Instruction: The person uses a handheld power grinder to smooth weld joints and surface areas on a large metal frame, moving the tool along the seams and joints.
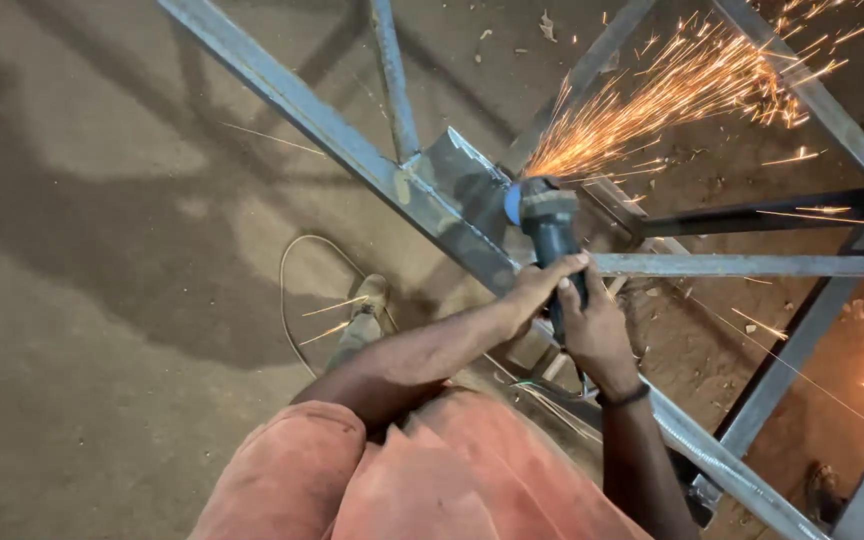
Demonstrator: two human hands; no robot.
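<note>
**Both hands on a grinder, sparks flying off a steel frame**

A person stands over a frame of grey steel bars (352, 150) and holds an angle grinder (550, 232) against it. The left hand (537, 290) is closed over the near end of the tool's dark body, fingers curled across the top. The right hand (597, 335), with a dark band at the wrist, is wrapped around the body from the other side, just below the left. The grinder's head points away from the person and meets the metal beside a triangular plate (462, 180) set where several bars join.

A thick fan of orange sparks (682, 90) shoots up and to the right from the contact point, and stray streaks cross the dirt floor (102, 250). A second glow of sparks shows at the far right edge. A thin cable (292, 290) loops on the floor near the person's foot (367, 305).

The risks, as I judge them: both hands are bare and sit close to the spinning head, so a snag on the plate's edge could kick the tool back toward the wrists. Sparks land near the orange clothing (402, 470) and could scorch it. The loose cable near the foot could catch a step and jerk the grinder off its line. The person leans over the bars, so balance may be thin.
</note>
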